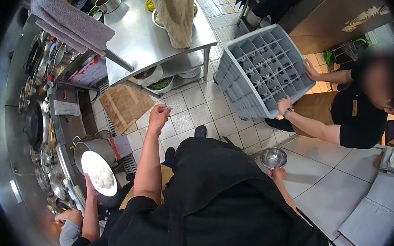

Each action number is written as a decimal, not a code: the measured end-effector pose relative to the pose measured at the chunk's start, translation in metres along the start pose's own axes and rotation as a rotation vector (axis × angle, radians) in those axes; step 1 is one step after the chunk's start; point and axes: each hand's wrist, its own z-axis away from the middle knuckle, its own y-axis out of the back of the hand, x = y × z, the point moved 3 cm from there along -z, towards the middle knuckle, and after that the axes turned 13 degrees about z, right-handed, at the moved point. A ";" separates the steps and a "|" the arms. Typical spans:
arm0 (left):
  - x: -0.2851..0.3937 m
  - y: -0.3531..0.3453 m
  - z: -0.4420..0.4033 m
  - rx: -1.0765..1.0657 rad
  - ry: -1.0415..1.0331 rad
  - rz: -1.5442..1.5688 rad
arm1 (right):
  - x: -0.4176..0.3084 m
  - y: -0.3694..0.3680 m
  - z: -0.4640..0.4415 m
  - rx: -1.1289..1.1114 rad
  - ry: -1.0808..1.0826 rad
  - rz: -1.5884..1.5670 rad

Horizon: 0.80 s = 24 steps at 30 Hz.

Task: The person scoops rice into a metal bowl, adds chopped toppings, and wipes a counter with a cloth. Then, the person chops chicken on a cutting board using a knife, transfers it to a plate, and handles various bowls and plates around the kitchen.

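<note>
My left hand is held out in front of me over the tiled floor, its fingers curled and the fingertips pinched together. Whether anything small is between them I cannot make out. Low at my right side, my right hand grips the rim of a shiny metal bowl. The inside of the bowl faces up and shows no contents. To my left, a co-worker's hand holds a white oval plate with a mound of white rice on it.
On the right, another person grasps a tall stack of grey divided racks. A steel table with towels and pots stands ahead. Cardboard lies on the floor. A large pot and hanging pans are at left.
</note>
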 end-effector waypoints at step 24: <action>0.042 -0.023 -0.032 -0.055 -0.099 0.068 | 0.066 0.023 -0.021 -0.023 -0.078 -0.108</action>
